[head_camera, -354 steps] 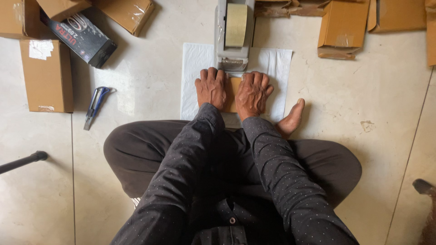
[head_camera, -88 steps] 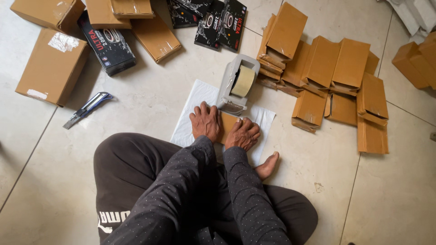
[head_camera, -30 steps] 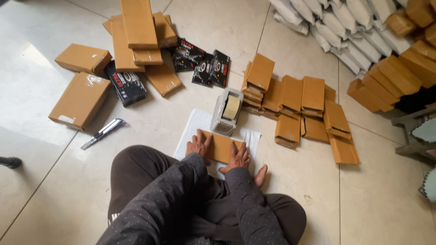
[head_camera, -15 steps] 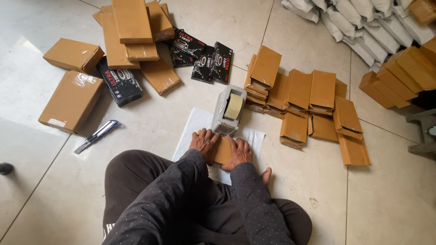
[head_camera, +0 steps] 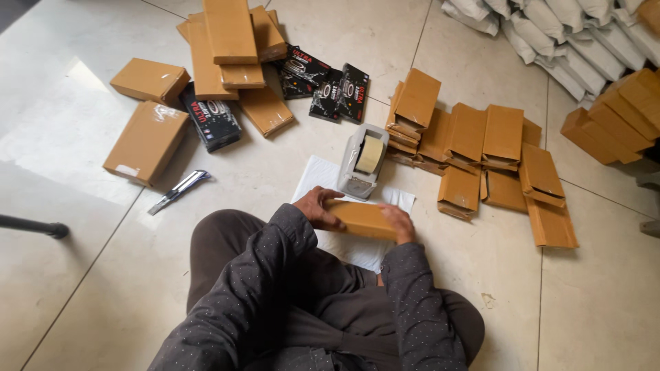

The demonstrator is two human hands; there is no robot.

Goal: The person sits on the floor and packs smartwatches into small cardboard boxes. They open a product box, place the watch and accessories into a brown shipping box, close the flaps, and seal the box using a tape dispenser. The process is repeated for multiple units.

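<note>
Cardboard box (head_camera: 362, 220) at frame centre, over white sheet (head_camera: 357, 249) on floor | left hand (head_camera: 322, 208) and right hand (head_camera: 399, 223) closed on its ends | tape dispenser (head_camera: 363, 161) just beyond | finished-looking boxes (head_camera: 495, 154) stacked right, black packs (head_camera: 330, 86) apparently awaiting boxing above.

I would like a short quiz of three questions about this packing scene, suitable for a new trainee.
1. True or false: both hands grip the same brown cardboard box.
2. What stands on the floor just beyond that box?
A. a tape dispenser
B. a bucket
C. a stapler
3. Fill in: the utility knife lies on the person's ____ side.

Key
1. True. The left hand and the right hand hold its two ends, above the white sheet.
2. A. The grey tape dispenser holds a roll of tape.
3. Left, on the tiled floor near a larger brown box.
</note>
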